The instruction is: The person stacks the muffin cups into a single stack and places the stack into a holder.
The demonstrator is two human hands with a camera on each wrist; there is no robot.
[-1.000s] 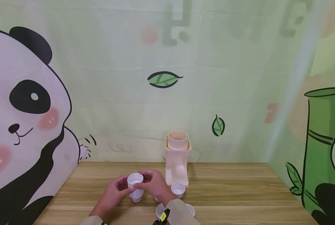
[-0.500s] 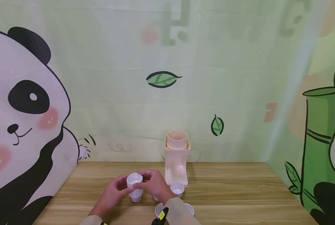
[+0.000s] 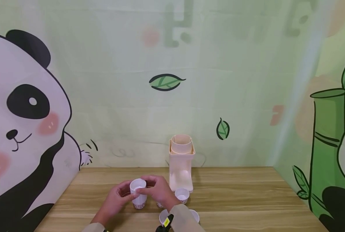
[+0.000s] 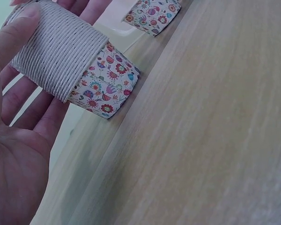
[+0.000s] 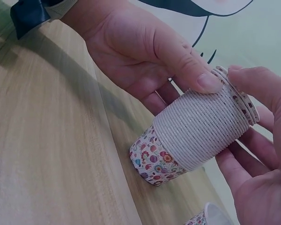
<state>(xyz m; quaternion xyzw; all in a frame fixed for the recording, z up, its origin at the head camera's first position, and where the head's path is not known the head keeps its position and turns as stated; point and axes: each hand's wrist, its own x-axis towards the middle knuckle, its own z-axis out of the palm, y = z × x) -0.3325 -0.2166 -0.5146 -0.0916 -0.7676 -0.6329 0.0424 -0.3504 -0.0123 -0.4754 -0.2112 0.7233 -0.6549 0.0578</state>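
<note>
A tall stack of nested paper cups [image 3: 139,201], white-rimmed with a flowery print on the lowest cup, stands upright on the table, between both hands. My left hand [image 3: 116,199] holds it from the left, its thumb on the near side and its fingers behind. From the right, my right hand [image 3: 161,192] grips the upper part, with the thumb at the top rims. In the right wrist view, the uppermost rims of the stack [image 5: 201,124] are slightly spread apart near the right thumb. The left wrist view shows the stack's printed base [image 4: 105,82] close to the tabletop.
Behind the right hand stands a pale pink cup holder [image 3: 180,167] with a round cylinder [image 3: 181,145] on top. Single paper cups stand near the right forearm: one [image 3: 182,195] before the holder, another [image 3: 194,215] beside the sleeve, and others partly hidden. A panda-printed cloth [image 3: 117,96] hangs behind the table.
</note>
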